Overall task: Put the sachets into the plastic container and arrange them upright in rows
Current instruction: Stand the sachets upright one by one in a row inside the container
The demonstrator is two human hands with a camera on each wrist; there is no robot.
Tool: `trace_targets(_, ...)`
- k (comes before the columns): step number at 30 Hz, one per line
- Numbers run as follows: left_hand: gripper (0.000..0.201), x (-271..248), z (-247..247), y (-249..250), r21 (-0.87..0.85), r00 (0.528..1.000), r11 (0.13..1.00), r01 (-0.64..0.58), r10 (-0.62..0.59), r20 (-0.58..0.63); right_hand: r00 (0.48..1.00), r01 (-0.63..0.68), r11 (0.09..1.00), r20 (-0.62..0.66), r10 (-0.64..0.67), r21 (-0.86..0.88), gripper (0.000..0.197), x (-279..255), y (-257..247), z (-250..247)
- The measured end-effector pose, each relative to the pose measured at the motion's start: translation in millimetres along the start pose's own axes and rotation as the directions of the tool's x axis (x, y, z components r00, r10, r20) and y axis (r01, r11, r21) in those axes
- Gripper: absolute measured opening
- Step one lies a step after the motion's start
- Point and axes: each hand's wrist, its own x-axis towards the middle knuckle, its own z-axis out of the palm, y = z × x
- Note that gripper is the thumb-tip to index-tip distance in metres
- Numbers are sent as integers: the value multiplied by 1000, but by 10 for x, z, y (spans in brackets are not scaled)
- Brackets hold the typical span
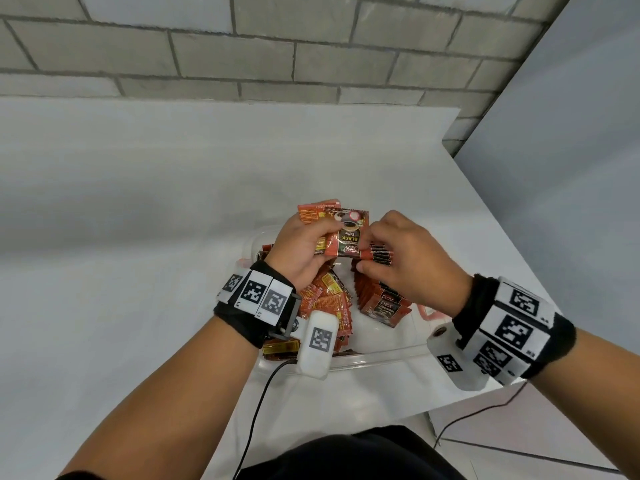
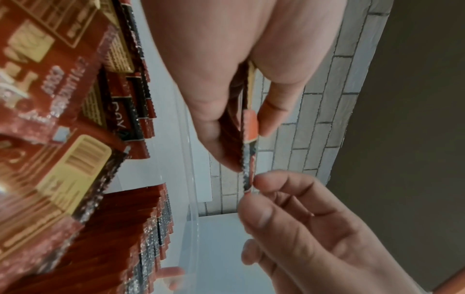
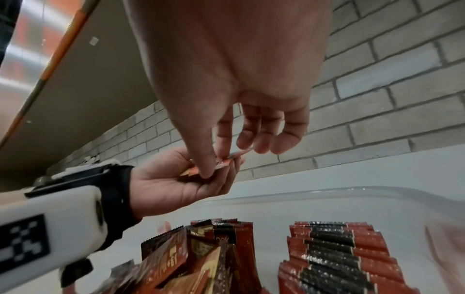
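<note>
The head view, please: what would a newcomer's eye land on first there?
First, the two hands meeting above the clear plastic container: the left hand holds a small fan of red coffee sachets, and the right hand pinches the front one's edge. Next, inside the container, a neat upright row of sachets on the right and a looser, leaning bunch on the left.

A white table [image 1: 138, 202] stands against a grey brick wall [image 1: 242, 57].

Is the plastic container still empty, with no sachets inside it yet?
No. In the head view the plastic container already holds a row of upright sachets and a looser pile beside it.
</note>
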Motion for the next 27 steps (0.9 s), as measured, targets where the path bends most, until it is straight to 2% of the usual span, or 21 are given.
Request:
trace_targets(2, 24, 1, -6, -1, -11, 1000, 1000, -21, 21, -21, 994, -98, 992, -32, 101, 81, 29, 6, -6, -9)
trace_targets(4, 31, 3, -7, -2, -19, 998, 999, -39, 38, -44, 966, -249, 952, -21, 257, 179, 32, 32, -33, -33)
trace_targets(7, 29, -16, -7, 4, -3, 998, 998, -66, 66, -16, 912, -411, 856, 148, 383, 314, 31, 91, -68, -107)
trace_targets(9, 28, -21, -13, 3, 0, 997, 997, -71, 71, 11, 911, -413, 838, 183, 371, 357, 24, 134, -68, -154)
trace_targets(11, 24, -20, -18, -2, 10, 997, 998, -68, 68, 35, 936, -351, 882, 118, 330, 314, 15, 183, -53, -190)
trace_targets(13, 23, -21, -16, 0, 20, 997, 998, -63, 62, 35, 952, -307, 908, 80, 296, 287, 20, 222, -53, -203)
trace_targets(14, 27, -20, -13, 1, 21, 998, 998, -61, 60, 27, 948, -316, 893, 87, 305, 321, 24, 232, -51, -202)
trace_targets(15, 32, -20, -12, 1, 21, 998, 998, -65, 65, 25, 935, -351, 849, 105, 338, 394, 28, 233, -53, -198)
trace_targets(17, 38, -22, -14, -6, 28, 995, 996, -87, 86, 45, 885, -448, 676, 182, 429, 586, 30, 208, -67, -192)
trace_targets(19, 40, -27, -18, -9, 47, 993, 994, -102, 98, 65, 846, -500, 511, 267, 461, 699, 21, 167, -65, -184)
trace_targets(20, 39, -34, -13, -6, 55, 993, 993, -103, 99, 70, 847, -496, 487, 275, 455, 719, 15, 144, -52, -187)
trace_targets(22, 28, -27, -10, -3, 40, 994, 995, -87, 84, 68, 862, -461, 500, 236, 449, 733, 11, 98, -10, -229)
trace_targets(23, 21, -24, -12, 1, 21, 995, 997, -79, 77, 55, 870, -445, 535, 205, 448, 718, 11, 69, 16, -264)
trace_targets(25, 10, -22, -21, 14, -14, 998, 998, -68, 68, 5, 890, -435, 657, 184, 416, 615, 10, -24, 68, -333)
trace_targets(27, 10, -9, -30, 15, -35, 997, 997, -67, 66, -38, 903, -426, 805, 246, 351, 414, 11, -152, 117, -347)
